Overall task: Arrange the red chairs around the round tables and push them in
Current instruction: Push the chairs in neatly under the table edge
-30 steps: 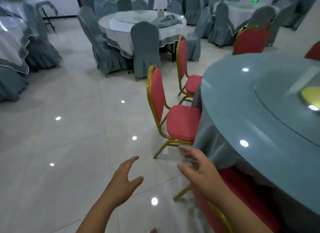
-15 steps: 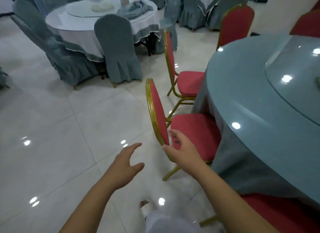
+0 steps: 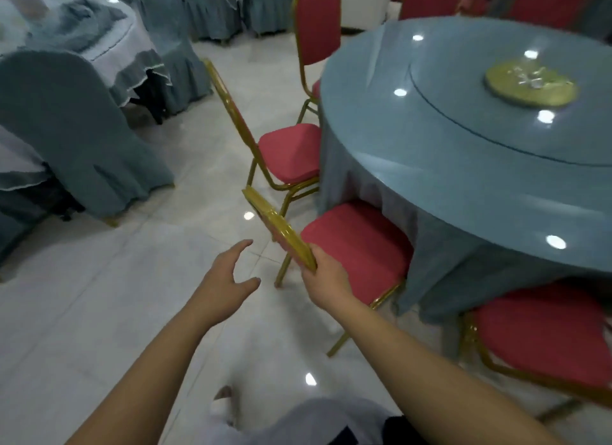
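1. Since half a second ago, our right hand [image 3: 326,279] has closed the gap to the first red chair [image 3: 357,245]. It now curls round the gold top rail of the chair's back, while our left hand [image 3: 225,282] has stayed off it.
2. Nearest us, our pale trouser leg [image 3: 314,418] and a foot show above the glossy tiled floor [image 3: 99,312].
3. Our left hand hangs just beside the chair back, fingers spread and thumb out, touching nothing.
4. The first red chair has its back towards us and the front of its seat under the drape of the round table [image 3: 463,179].
5. At our right, the lower-right red chair [image 3: 543,342] also has its seat partly under the cloth.
6. Beyond, the second red chair [image 3: 288,153] meets the cloth with only the front edge of its seat. The third red chair [image 3: 318,20] stands further round the table.
7. A gold disc [image 3: 530,83] lies on the table's turntable, and grey-covered chairs [image 3: 66,129] stand far left.
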A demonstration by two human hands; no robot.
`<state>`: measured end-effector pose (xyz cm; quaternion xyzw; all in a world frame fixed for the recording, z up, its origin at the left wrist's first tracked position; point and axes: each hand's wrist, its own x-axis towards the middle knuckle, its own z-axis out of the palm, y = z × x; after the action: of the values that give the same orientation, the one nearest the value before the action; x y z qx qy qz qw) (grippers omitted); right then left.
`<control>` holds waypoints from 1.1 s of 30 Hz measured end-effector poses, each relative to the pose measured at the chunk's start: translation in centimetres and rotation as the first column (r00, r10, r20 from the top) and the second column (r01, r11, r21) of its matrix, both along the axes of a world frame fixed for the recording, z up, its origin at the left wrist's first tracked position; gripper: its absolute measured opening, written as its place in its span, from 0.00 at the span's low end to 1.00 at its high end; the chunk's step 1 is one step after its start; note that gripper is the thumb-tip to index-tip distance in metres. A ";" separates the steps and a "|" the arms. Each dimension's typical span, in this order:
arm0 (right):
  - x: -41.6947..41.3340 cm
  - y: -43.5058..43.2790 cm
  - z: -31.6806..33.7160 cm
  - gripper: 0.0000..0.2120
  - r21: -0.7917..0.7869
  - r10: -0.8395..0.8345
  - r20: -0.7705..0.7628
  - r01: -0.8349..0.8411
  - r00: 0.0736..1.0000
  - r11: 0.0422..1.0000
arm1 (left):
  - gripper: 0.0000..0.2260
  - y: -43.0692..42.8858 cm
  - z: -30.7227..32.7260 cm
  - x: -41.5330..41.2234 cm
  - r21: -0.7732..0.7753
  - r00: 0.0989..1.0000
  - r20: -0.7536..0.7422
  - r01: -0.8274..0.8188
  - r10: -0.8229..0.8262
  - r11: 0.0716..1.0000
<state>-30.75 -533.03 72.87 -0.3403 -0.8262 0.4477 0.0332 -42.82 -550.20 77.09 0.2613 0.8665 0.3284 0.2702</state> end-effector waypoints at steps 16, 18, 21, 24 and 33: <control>-1.9 -4.7 1.0 0.10 0.307 -0.413 0.222 0.339 0.883 0.889 | 0.43 10.2 -1.0 -17.1 -0.388 0.622 -0.244 0.641 -0.744 0.663; -2.2 -4.8 0.6 0.12 0.342 -0.458 0.217 0.372 0.862 0.863 | 0.40 11.6 -2.1 -17.9 -0.396 0.597 -0.235 0.662 -0.767 0.636; -2.7 -4.8 -0.4 0.13 0.349 -0.521 0.181 0.441 0.834 0.827 | 0.30 13.8 -3.2 -19.4 -0.361 0.564 -0.267 0.693 -0.781 0.624; -2.7 -5.0 -0.9 0.09 0.325 -0.590 0.099 0.534 0.802 0.781 | 0.16 15.0 -4.0 -20.3 -0.322 0.469 -0.292 0.773 -0.834 0.547; -0.7 -0.1 -0.6 0.07 0.272 -0.675 0.058 0.639 0.736 0.720 | 0.13 21.0 -4.6 -18.6 -0.268 0.380 -0.326 0.841 -0.865 0.471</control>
<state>-31.42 -533.15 72.29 -0.6385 -0.6979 0.2784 0.1665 -61.41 -529.24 72.52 0.7247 0.6526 0.0528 0.2147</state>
